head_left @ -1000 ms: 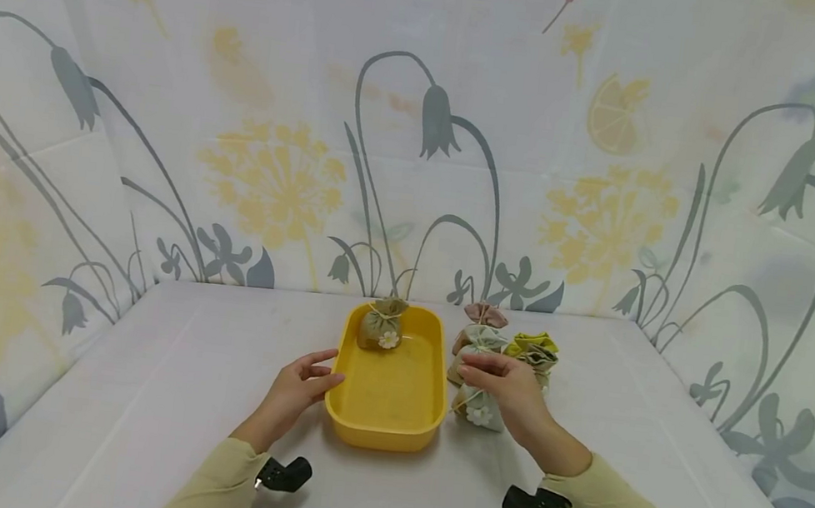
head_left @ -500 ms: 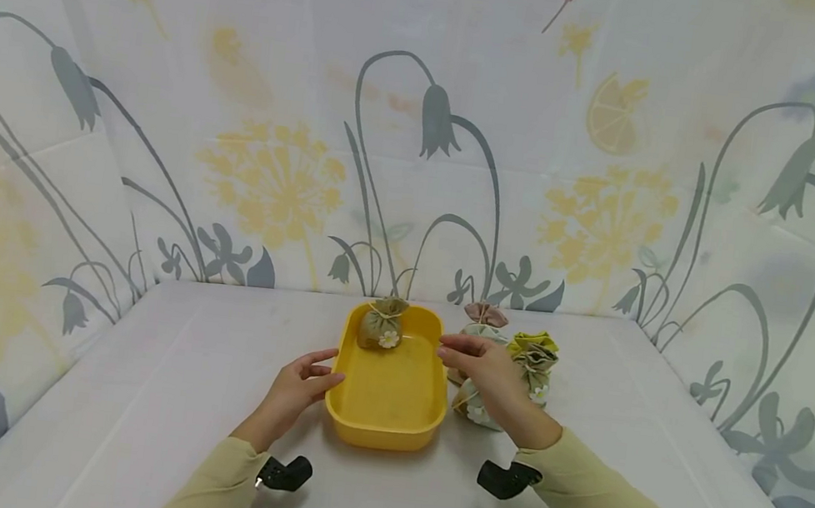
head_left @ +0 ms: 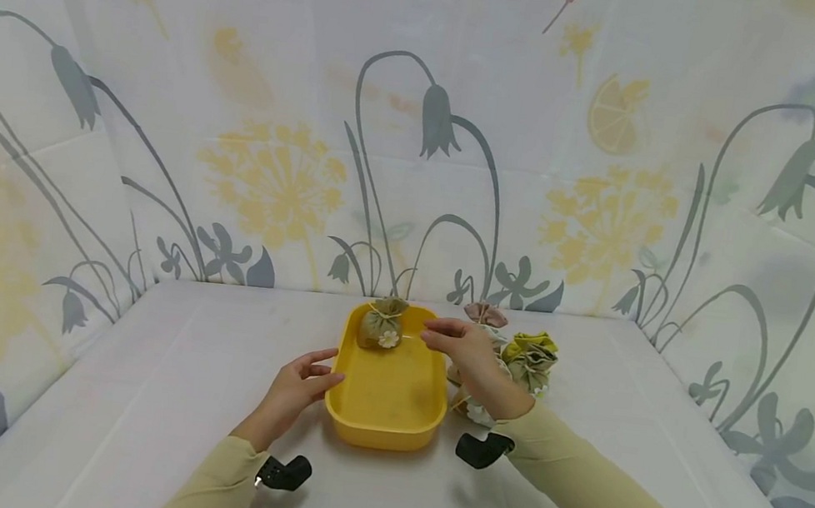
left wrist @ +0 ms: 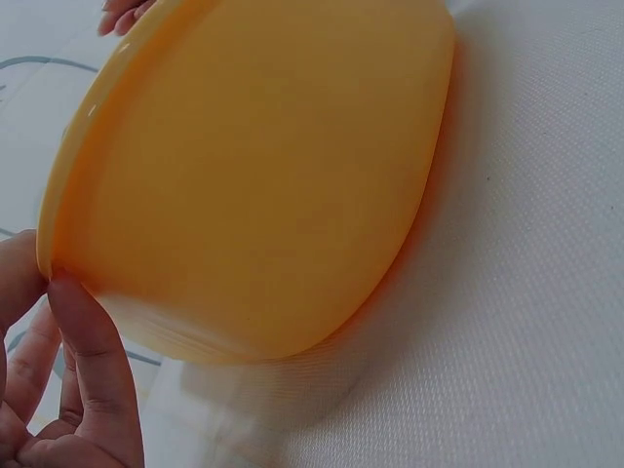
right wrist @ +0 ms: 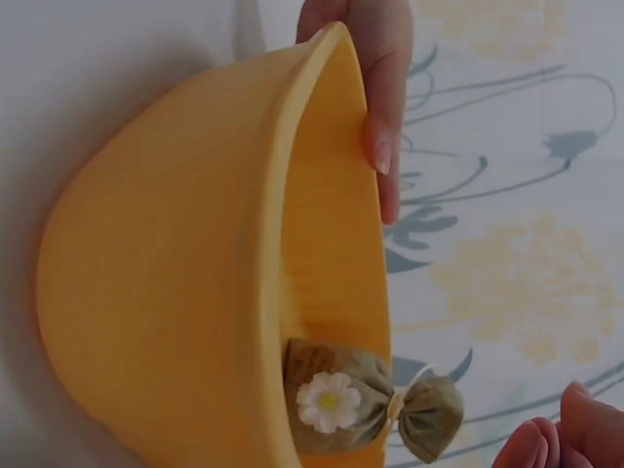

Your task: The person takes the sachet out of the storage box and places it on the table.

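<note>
A yellow plastic tub (head_left: 381, 437) stands mid-table; the wrist views show its wall (left wrist: 263, 175) and rim (right wrist: 166, 292). One olive pouch (head_left: 380, 325) with a white flower (right wrist: 329, 401) lies at its far end. My left hand (head_left: 297, 386) rests against the tub's left rim, thumb (left wrist: 90, 356) on the outer wall and straight fingers (right wrist: 382, 107) along the edge. My right hand (head_left: 463, 351) hovers over the tub's right rim with relaxed fingers (right wrist: 565, 434) and nothing in it. A pale green pouch (head_left: 477, 413) lies on the table under that wrist.
To the right of the tub sit a pink pouch (head_left: 485, 313) and a yellow-green pouch (head_left: 532, 356). Flower-printed cloth walls (head_left: 418, 163) close the white table (head_left: 150, 392) at the back and on both sides.
My right hand has left the pale green pouch on the table and moved left and up, over the tub's right rim. The left hand and the tub have stayed put.
</note>
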{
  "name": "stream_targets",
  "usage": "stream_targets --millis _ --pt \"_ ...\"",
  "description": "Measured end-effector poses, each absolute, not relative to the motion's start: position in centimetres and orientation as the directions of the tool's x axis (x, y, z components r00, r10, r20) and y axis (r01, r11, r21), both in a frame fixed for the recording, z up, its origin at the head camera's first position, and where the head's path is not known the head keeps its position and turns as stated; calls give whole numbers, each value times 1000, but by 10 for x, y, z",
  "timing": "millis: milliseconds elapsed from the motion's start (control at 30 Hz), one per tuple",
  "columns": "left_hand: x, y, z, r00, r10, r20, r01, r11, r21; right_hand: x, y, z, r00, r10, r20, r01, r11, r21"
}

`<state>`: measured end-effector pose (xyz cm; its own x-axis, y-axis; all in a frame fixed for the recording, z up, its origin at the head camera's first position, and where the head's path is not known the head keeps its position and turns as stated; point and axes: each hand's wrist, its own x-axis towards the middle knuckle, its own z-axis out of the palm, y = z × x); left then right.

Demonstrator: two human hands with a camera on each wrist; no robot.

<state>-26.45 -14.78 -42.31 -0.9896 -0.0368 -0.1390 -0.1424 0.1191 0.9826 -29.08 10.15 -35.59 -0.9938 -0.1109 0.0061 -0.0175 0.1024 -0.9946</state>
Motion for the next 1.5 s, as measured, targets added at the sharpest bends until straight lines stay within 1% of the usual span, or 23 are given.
stream_targets --millis 133,333,467,600,767,867,1200,1333,1500 --pt "-265 -149 -424 -989 -43 -140 -144 120 982 -298 94 -353 -994 -112 4 -14 95 -995" --pt "-266 -149 -424 -989 -42 -139 -143 118 983 -306 86 -349 -994 -101 -29 24 51 -998" --pt "-266 -150 -425 -990 -39 -138 -142 117 983 -312 81 -349 -993 -113 -39 32 61 -998" --pt "-266 -151 -425 -990 -37 -137 -140 113 984 -322 75 -350 -995 -92 -31 25 63 -998" --pt "-265 -150 -425 -990 -29 -135 -137 102 985 -338 69 -357 -999 -34 5 -8 94 -996" --pt "-265 -150 -425 -990 -28 -137 -139 105 985 -345 66 -359 -1000 -26 11 -15 128 -992" --pt "-265 -149 -423 -990 -28 -137 -139 114 984 -360 59 -365 -1000 9 -18 19 204 -979" --pt "-266 -149 -424 -990 -29 -139 -141 118 983 -362 58 -366 -999 -26 -34 27 222 -975" --pt "-265 -149 -423 -989 -39 -143 -147 123 981 -363 55 -367 -986 -148 -72 37 227 -973"
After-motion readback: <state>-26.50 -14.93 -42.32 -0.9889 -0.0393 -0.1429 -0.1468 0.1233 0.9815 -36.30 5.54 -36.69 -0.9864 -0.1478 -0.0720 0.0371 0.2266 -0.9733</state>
